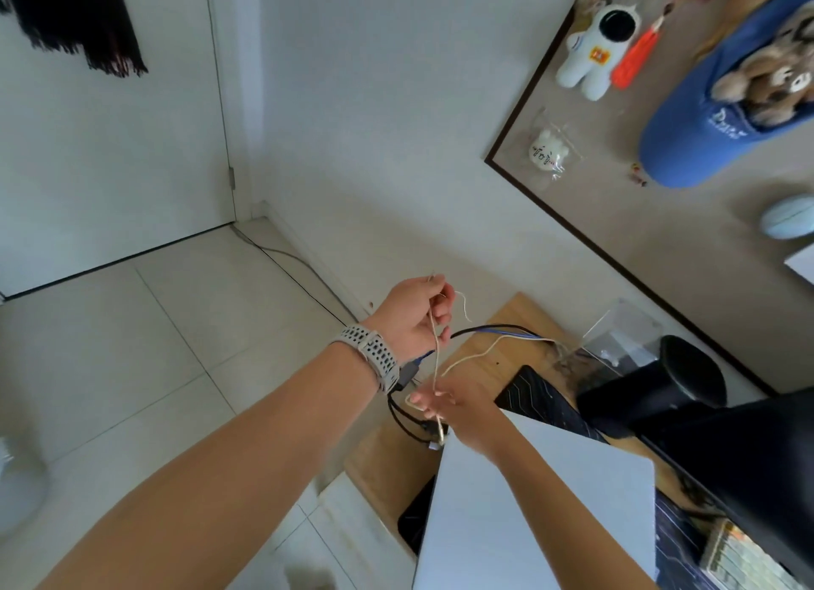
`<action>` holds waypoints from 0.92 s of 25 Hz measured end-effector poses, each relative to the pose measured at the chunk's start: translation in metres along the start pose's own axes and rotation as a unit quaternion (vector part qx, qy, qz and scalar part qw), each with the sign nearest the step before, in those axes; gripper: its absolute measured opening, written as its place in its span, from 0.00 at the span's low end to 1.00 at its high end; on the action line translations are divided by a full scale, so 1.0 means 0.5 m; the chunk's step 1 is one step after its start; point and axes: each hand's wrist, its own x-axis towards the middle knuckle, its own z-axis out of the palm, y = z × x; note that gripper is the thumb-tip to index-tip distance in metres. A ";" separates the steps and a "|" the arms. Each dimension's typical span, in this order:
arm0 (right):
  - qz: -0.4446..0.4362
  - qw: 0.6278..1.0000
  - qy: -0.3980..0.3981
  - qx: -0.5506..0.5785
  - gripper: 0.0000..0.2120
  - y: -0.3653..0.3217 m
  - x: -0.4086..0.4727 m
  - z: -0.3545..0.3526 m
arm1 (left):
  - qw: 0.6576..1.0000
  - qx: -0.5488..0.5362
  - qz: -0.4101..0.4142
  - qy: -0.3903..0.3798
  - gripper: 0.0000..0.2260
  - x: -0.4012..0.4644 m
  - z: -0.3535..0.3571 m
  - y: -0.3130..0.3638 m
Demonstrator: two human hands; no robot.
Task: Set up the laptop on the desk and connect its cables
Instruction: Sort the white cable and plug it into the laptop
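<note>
Over the wooden surface (519, 320), the left hand (414, 320) pinches a thin cream cable (435, 351) running toward six o'clock into the gripping right hand (449, 406), beside the closed white laptop (537, 501).

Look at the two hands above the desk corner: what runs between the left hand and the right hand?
In the head view, a thin beige cord stretches from the raised left hand down to the right hand. Black cables cross behind it.

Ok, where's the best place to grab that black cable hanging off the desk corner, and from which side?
Take the black cable on its free arc past the desk corner, from the floor side. That stretch hangs clear; nearer the laptop it tangles with the white cord.
</note>
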 end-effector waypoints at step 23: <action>0.111 0.964 0.152 0.189 0.11 -0.009 -0.042 0.026 | 0.880 0.469 0.043 -0.068 0.09 -0.065 -0.170 -0.238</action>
